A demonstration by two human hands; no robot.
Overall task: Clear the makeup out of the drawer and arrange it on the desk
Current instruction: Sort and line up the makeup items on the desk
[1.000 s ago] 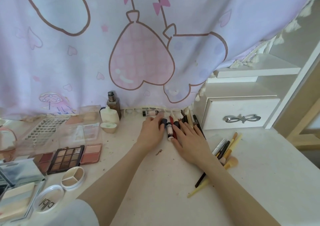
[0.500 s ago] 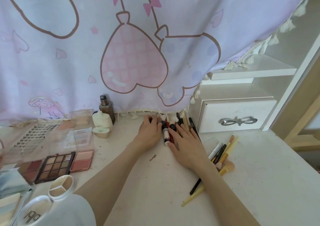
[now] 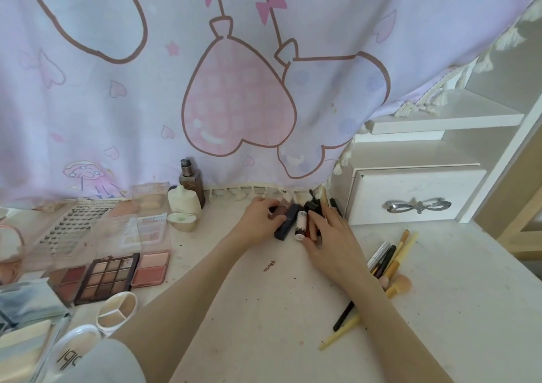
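A row of lipstick tubes lies at the back of the white desk (image 3: 264, 309): a brownish tube (image 3: 280, 210), a dark navy tube (image 3: 286, 225), a white tube (image 3: 301, 224) and a red one (image 3: 308, 231). My left hand (image 3: 259, 223) curls on the brownish tube at the row's left end. My right hand (image 3: 334, 240) lies flat over the right end, fingers pressing the red and black tubes. The white drawer (image 3: 410, 198) with a silver bow handle is closed at the right.
Brushes and pencils (image 3: 387, 262) lie right of my right wrist. Eyeshadow palettes (image 3: 107, 275), a blush duo (image 3: 151, 268), clear cases (image 3: 140, 230), a round concealer pot (image 3: 117, 309) and two bottles (image 3: 187, 195) fill the left. A pink curtain (image 3: 234, 75) hangs behind.
The head view has moved closer and shifted slightly. Both hands stay at the lipstick row; my left hand has closed around the brownish tube at the left end.
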